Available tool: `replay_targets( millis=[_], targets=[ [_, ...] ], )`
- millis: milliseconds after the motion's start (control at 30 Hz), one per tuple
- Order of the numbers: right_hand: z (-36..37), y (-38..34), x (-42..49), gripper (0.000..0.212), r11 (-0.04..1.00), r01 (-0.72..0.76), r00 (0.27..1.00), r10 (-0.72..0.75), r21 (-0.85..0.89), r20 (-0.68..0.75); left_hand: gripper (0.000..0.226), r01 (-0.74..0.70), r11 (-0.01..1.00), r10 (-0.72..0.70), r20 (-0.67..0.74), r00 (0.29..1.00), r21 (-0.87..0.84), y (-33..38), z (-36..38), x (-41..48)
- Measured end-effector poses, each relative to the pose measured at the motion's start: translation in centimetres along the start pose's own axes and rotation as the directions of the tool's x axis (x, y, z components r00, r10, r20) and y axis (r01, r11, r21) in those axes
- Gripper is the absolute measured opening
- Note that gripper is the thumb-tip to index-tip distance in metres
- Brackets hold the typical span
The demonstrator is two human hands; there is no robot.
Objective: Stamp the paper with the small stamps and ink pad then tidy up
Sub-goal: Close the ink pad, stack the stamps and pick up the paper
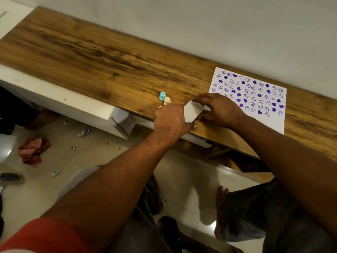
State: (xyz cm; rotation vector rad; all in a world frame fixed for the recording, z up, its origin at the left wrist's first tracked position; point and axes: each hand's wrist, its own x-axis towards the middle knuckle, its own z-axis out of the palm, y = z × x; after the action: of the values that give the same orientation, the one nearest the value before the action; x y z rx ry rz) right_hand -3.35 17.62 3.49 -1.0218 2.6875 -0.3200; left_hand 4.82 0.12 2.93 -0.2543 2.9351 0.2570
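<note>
At the near edge of the wooden surface (109,57), both hands hold a flat white case (193,110). The left hand (170,123) curls round its left end and the right hand (221,110) pinches its right end. What the case holds cannot be told. Just beyond the left hand stand a teal stamp (162,96) and a cream stamp (167,100), close together. The stamped paper (255,92) lies to the right, with the right hand covering its near corner. On the floor (102,154) lie a red cloth (33,151) and crumpled scraps (83,132).
</note>
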Motion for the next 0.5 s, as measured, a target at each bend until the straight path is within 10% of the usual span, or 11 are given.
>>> replay_targets(
  millis=[500],
  targets=[
    [3.9, -2.5, -0.6, 0.103, 0.971, -0.238, 0.966, 0.238, 0.009, -0.099, 0.081, 0.002, 0.999, 0.003, 0.108, 0.994, -0.045, -0.1, -0.7, -0.5]
  ],
)
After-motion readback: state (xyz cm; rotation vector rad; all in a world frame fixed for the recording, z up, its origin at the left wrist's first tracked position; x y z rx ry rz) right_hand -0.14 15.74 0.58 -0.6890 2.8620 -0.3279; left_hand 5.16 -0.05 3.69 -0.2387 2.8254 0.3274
